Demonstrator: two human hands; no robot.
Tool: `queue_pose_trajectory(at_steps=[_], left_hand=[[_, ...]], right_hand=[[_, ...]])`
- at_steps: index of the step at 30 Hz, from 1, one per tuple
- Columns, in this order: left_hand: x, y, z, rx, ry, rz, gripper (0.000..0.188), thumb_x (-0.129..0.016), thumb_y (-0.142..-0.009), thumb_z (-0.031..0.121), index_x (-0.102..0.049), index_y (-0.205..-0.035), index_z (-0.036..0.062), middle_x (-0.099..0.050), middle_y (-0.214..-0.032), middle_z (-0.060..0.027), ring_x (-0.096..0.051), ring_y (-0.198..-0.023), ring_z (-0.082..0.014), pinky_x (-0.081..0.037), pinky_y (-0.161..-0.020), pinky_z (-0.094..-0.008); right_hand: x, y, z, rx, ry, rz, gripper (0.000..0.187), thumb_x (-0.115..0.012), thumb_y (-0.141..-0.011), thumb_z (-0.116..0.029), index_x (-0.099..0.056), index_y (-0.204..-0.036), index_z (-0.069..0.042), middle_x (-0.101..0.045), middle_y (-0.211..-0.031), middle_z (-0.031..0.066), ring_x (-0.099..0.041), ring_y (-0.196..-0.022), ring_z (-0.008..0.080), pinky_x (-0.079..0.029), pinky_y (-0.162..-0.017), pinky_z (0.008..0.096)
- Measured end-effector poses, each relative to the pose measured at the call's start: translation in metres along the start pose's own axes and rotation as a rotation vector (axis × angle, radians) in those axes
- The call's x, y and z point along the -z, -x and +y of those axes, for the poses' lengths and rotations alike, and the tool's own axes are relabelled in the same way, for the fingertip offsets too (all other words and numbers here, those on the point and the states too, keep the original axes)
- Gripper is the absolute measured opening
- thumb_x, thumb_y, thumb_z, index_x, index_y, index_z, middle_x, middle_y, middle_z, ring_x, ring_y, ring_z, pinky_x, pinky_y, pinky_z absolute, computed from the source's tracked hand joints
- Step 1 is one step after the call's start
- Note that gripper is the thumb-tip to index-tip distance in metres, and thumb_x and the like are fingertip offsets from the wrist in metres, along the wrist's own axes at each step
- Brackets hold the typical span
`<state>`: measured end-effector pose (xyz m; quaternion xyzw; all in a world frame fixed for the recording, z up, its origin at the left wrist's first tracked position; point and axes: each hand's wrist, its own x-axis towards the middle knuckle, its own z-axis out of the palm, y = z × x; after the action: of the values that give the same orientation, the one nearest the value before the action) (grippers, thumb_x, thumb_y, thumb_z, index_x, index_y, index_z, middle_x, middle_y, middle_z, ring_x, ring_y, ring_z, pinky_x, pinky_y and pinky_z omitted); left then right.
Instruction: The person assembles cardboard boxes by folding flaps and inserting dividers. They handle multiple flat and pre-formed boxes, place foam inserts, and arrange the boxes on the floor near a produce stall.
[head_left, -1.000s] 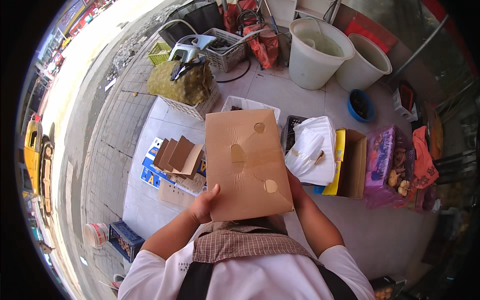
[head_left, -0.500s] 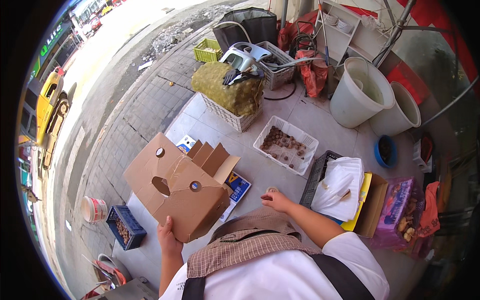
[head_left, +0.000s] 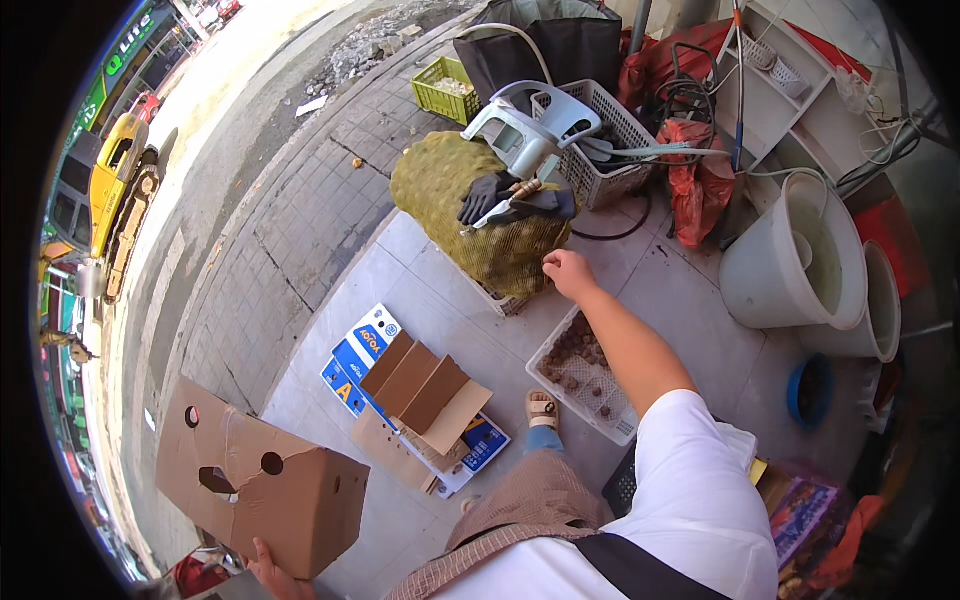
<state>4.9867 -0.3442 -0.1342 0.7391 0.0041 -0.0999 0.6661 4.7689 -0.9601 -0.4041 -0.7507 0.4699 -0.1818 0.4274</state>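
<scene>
My left hand (head_left: 277,572) grips the lower edge of a brown cardboard box (head_left: 290,500) with cutout holes, held at the lower left. Stretched forward, my right hand (head_left: 570,272) has curled fingers with nothing visible in them. It is beside a full yellow-green mesh sack (head_left: 430,180). On top of that sack lie dark gloves (head_left: 485,197) and what looks like a knife (head_left: 508,204) with a wooden handle. Flattened blue-and-white cardboard (head_left: 352,362) and folded brown cardboard dividers (head_left: 425,390) are on the floor in front of me.
A white crate (head_left: 622,425) of small round brown items sits under my right forearm. Two white buckets (head_left: 790,260) stand at right, with a blue basin (head_left: 808,392) nearby. A grey plastic stool (head_left: 525,130) rests behind the sack. Beyond the pavement is a yellow excavator (head_left: 115,190).
The cardboard box has moved left and down with my left hand, uncovering the cardboard on the floor. My right hand has reached forward to the sack, its fingers now curled.
</scene>
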Motion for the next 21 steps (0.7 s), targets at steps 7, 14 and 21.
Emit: queue_pose_trajectory(at_steps=[7, 14, 21], left_hand=[[-0.078, 0.038, 0.048, 0.201, -0.102, 0.236, 0.049, -0.051, -0.092, 0.027, -0.041, -0.129, -0.003, -0.058, -0.106, -0.0176, -0.058, -0.094, -0.0271, -0.05, -0.077, -0.0387], [-0.144, 0.053, 0.047, 0.01, -0.537, 0.127, 0.049, -0.047, -0.094, 0.028, -0.037, -0.132, -0.0019, -0.048, -0.122, -0.0199, -0.052, -0.11, -0.0278, -0.048, -0.089, -0.0411], [-0.188, 0.054, 0.054, 0.18, -0.217, 0.228, 0.045, -0.05, -0.092, 0.021, -0.042, -0.13, -0.0012, -0.049, -0.124, -0.0183, -0.055, -0.106, -0.0278, -0.049, -0.086, -0.0408]], right_hand=[[0.012, -0.183, -0.001, 0.068, 0.565, 0.037, 0.02, -0.051, -0.084, -0.018, -0.066, -0.093, -0.009, -0.058, -0.115, 0.0116, -0.053, -0.108, 0.032, -0.044, -0.088, 0.0426], [-0.027, -0.251, 0.027, 0.113, 0.823, -0.03, 0.031, -0.039, -0.093, -0.024, -0.062, -0.108, -0.01, -0.047, -0.131, 0.0078, -0.035, -0.128, 0.0262, -0.036, -0.097, 0.0434], [-0.047, -0.258, 0.046, 0.104, 0.945, -0.076, 0.028, -0.039, -0.093, -0.021, -0.061, -0.108, -0.01, -0.05, -0.124, 0.0094, -0.037, -0.127, 0.0262, -0.04, -0.093, 0.0433]])
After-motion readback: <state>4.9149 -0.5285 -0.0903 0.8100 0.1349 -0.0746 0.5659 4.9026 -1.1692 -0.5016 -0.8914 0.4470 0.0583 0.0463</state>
